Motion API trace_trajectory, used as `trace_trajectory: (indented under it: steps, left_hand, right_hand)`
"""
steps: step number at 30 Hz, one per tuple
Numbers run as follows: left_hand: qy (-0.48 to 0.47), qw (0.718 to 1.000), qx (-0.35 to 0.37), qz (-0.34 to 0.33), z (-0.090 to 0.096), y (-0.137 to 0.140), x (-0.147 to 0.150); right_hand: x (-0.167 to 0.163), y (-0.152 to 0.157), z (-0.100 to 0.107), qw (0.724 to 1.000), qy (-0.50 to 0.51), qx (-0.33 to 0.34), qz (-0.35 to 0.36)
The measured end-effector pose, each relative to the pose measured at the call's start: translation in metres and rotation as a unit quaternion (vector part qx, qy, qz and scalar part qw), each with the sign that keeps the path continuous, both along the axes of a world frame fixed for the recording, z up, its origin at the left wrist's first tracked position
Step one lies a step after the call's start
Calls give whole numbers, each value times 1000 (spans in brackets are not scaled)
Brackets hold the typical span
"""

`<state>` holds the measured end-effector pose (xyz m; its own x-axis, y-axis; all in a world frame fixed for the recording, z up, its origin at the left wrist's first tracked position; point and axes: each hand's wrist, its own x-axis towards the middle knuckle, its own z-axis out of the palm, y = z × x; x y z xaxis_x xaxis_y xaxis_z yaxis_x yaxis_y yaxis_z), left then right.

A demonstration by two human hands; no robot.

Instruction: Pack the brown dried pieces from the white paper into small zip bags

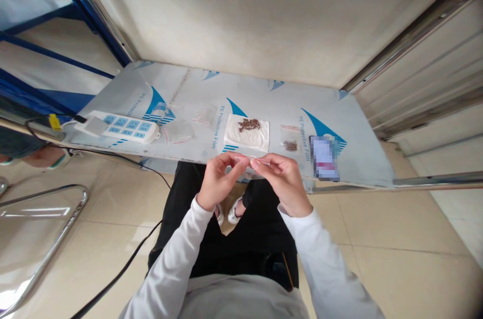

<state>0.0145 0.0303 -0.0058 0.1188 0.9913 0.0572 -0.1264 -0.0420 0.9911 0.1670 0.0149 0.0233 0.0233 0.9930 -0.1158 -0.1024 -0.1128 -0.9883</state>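
Film-covered bench (320,100) spans the work area; a white pad (231,142) lies near its front edge and serves as reference. One power strip (130,128) lies well to the left of the pad. One loose pile of slim brown pieces (249,125) rests on the pad, too jumbled to count.

Two hands are directly in front of the pad, close together. Left hand (219,180): thumb and index finger pinch the red-lined edge of one clear bag (241,157). Right hand (285,180): thumb and index finger pinch the same edge, thumb tips nearly meeting. Contents of this bag cannot be made out.

One phone (325,158) lies farther right of the pad. At least two flat bags (179,133) lie left of the pad. One filled bag (290,138), just right of it, contains similar brown pieces, count unclear.
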Motion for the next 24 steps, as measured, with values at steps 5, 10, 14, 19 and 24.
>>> trace_trajectory:
  steps: [5,10,14,19,24]
  left_hand:
    - [32,998,22,44,-1,0,1]
    - [-2,1000,-28,9,2,-2,4]
    - [13,1000,-12,-5,4,-1,5]
    - [75,997,14,8,5,-3,9]
    - [20,999,-41,-18,-2,-7,14]
  right_hand:
    - [-1,-2,-4,1000,2,-2,2]
    - [1,-5,-10,999,-12,22,-37]
    - [2,-8,-12,998,-46,36,-8]
    - [6,-18,-16,999,-23,23,-2]
    - [15,-24,-17,987,-147,46,-36]
